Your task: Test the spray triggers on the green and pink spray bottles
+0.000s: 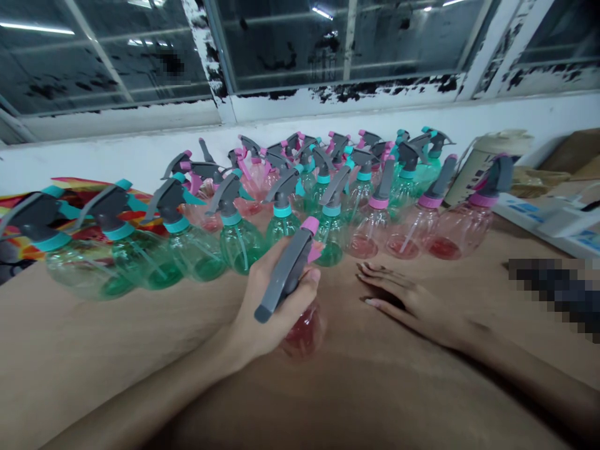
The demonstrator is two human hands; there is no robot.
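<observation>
In the head view my left hand (pixel 267 312) is wrapped around the neck of a pink spray bottle (pixel 302 334), whose grey trigger head with a pink nozzle rises above my fingers. The bottle is on or just over the table; I cannot tell which. My right hand (pixel 403 300) rests on the tabletop with fingers stretched out and holds nothing. Just beyond it stand several pink spray bottles (pixel 363 240). Green spray bottles (pixel 204 256) with turquoise collars line up past my left hand.
More spray bottles (pixel 323 181) crowd the back of the wooden table (pixel 365 387). A large pale container (pixel 487 159) stands at the back right beside a white board-like object (pixel 539 215). Colourful red-yellow material (pixel 89 184) lies at the back left. Windows line the wall (pixel 117 147) behind.
</observation>
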